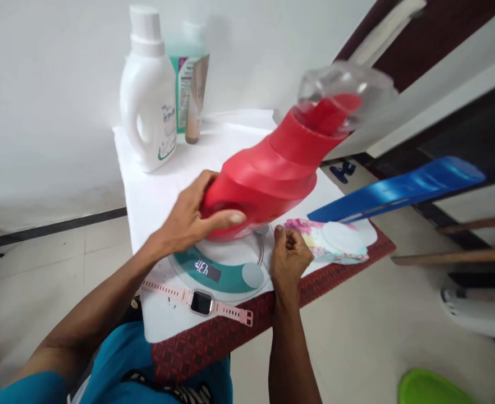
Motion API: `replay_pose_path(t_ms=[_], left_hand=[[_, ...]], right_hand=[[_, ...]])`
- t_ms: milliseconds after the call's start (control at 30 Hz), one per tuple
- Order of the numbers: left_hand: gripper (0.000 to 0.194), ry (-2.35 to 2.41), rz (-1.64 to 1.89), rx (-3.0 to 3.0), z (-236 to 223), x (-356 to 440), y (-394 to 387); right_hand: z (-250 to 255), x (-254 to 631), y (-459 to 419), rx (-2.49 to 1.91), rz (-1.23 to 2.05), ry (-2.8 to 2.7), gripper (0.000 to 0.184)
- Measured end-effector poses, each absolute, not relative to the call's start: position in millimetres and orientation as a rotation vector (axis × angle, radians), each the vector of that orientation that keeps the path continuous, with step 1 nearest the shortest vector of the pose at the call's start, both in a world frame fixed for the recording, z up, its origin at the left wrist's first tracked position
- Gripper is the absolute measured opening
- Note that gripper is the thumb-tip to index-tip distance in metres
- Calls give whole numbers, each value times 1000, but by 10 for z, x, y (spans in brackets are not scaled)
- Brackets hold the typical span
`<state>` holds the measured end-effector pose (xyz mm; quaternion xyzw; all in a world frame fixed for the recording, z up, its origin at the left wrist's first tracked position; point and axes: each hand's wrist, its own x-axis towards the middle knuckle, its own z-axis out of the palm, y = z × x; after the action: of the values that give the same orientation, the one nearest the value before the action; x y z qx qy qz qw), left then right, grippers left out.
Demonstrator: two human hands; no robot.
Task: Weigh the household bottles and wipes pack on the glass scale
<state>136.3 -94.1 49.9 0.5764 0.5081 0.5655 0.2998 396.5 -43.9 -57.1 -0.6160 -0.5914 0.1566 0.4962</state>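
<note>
A large red bottle (268, 174) with a clear cap (369, 92) stands on a round scale with a teal band (230, 279). The scale's lit display (207, 270) shows digits. My left hand (197, 216) is wrapped around the lower part of the bottle, thumb along the near side. Just right of the scale, my right hand (290, 255) is closed in a fist, with nothing visible in it. It is apart from the bottle and beside a floral-patterned pack with a white lid (342, 238). A smartwatch with a pink strap (201, 303) lies in front of the scale.
At the back left of the white-covered table (149, 202) stand a white jug (149, 95), a green bottle (183, 84) and a brown tube (197, 98). A long blue object (399, 191) rises at the right. A green basin (432, 388) is on the floor.
</note>
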Motion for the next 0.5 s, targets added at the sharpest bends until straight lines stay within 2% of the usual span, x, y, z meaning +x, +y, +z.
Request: replay_pose_path(t_ms=[333, 500], left_hand=[[57, 1236, 1616, 1081, 581, 1672, -736], [59, 1311, 1877, 1056, 810, 1504, -390]], right_hand=[[-608, 4002, -412, -1505, 404, -1454, 72], [-525, 3943, -427, -1534, 424, -1431, 73]])
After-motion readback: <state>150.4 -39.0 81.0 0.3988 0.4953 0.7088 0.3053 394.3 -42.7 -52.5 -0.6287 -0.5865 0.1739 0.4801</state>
